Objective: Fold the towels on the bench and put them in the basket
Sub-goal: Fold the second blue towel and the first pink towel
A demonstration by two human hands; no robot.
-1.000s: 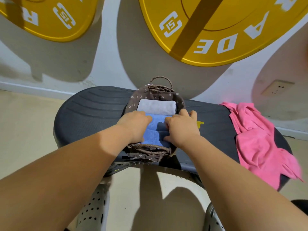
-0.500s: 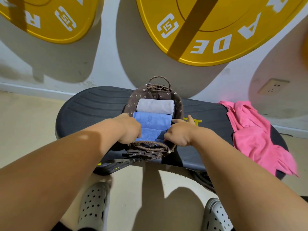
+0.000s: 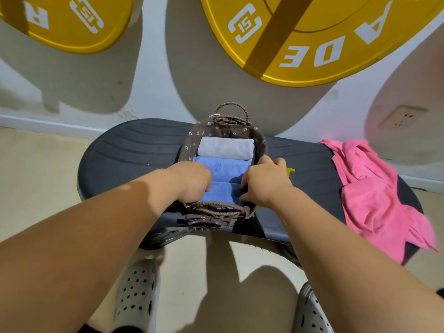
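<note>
Two big round yellow weight plates with white lettering, one at the left (image 3: 67,20) and a larger one at the right (image 3: 324,39), lean against the white wall behind everything. Below them a long dark grey ribbed surface (image 3: 134,159) with rounded ends stretches across the view above a beige floor (image 3: 36,176). At its right end lies a crumpled pink cloth towel (image 3: 374,195), unfolded, with one corner hanging over the near edge, well apart from the rest. In the middle of the surface stands a small brown woven basket (image 3: 199,133) with looped handles and a brown flower-print fabric liner. Inside it, on the near side, lies a folded blue terry towel (image 3: 225,174) with a crease across its middle, and just behind it, touching, a folded pale grey towel (image 3: 225,147) against the far wall. The left hand (image 3: 192,181) curls its fingers down over the left end of the folded blue terry towel, and the right hand (image 3: 264,183) curls over its right end beside the basket's wall, so both hands grip it; the fingertips are hidden. Two grey perforated clogs (image 3: 137,296) show on the floor below, and a beige wall socket (image 3: 403,117) sits at the far right
</note>
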